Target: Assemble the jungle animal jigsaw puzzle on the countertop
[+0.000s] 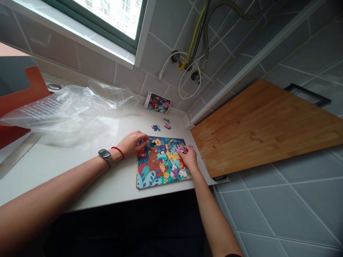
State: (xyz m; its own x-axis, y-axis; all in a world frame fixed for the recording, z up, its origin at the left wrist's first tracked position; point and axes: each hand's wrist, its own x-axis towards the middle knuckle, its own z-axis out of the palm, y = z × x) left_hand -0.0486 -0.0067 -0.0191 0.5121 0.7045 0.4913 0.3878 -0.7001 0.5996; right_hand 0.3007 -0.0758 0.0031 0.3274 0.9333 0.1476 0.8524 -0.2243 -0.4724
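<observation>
A colourful jigsaw puzzle [160,166] with rabbits, leaves and flowers lies at the counter's front edge, mostly filled in. At its upper left corner, my left hand [135,141] pinches a dark green puzzle piece [152,143]. My right hand [189,159] rests over the upper right part, its fingers closed on a pink-purple puzzle piece [182,149]. Beyond the board, a blue loose piece [155,127] and some pink and multicoloured loose pieces [167,124] lie on the counter. A small picture card [158,102] of a similar scene leans near the wall.
Crumpled clear plastic [80,110] covers the counter's left part, beside an orange-red and grey box [21,89]. A wooden board [268,132] leans at the right. Hoses and a white cable [180,84] hang by the tiled wall, right of a window [115,14].
</observation>
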